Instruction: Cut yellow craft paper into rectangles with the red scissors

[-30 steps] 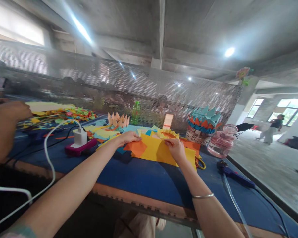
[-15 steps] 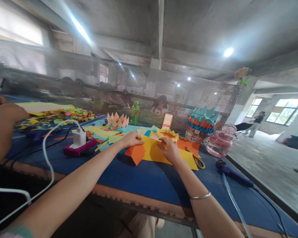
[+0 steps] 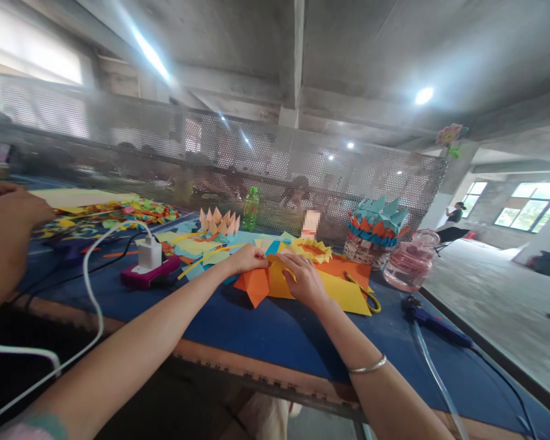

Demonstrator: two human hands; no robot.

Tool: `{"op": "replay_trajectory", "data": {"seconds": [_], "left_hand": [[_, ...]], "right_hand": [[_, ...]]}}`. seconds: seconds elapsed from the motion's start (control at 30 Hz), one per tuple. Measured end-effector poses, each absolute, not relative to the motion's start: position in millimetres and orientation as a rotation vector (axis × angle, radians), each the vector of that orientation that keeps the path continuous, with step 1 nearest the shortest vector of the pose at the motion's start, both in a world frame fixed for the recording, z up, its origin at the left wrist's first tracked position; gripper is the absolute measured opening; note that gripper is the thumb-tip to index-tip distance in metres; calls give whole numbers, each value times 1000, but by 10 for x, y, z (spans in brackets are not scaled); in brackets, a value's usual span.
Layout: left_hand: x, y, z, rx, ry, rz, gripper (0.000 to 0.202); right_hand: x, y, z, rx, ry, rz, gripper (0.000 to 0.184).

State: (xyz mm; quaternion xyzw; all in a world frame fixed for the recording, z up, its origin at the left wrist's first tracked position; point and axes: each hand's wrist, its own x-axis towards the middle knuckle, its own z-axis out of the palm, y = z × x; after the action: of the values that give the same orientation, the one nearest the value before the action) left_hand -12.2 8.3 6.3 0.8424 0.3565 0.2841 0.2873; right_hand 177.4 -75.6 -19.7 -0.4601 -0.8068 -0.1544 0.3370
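Observation:
My left hand (image 3: 249,259) and my right hand (image 3: 303,278) meet over a yellow paper sheet (image 3: 343,292) on the blue table (image 3: 275,330). Both hands pinch the sheet's near left edge. An orange paper piece (image 3: 255,284) lies just below my left hand, touching the yellow sheet. A silver bangle (image 3: 367,366) circles my right wrist. Behind the hands sits a yellow and orange folded paper crown (image 3: 312,250).
Yellow-handled scissors (image 3: 366,293) lie right of the sheet. A blue glue gun (image 3: 433,322) with its cable, a pink jar (image 3: 410,264) and a basket of paper shapes (image 3: 373,235) stand right. A charger on a pink block (image 3: 149,263), a green bottle (image 3: 250,208) and another person's hand (image 3: 4,238) are left.
My right hand has slid left along the yellow sheet toward my left hand. The orange piece has shifted down and nearer. A distant person at the right has walked left.

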Motion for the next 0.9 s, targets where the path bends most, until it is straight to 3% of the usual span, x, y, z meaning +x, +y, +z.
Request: {"op": "replay_trajectory", "data": {"seconds": [0.9], "left_hand": [[-140, 85, 108, 2260, 963, 718, 35]], "right_hand": [[1835, -662, -277, -1121, -2206, -459, 54]]}}
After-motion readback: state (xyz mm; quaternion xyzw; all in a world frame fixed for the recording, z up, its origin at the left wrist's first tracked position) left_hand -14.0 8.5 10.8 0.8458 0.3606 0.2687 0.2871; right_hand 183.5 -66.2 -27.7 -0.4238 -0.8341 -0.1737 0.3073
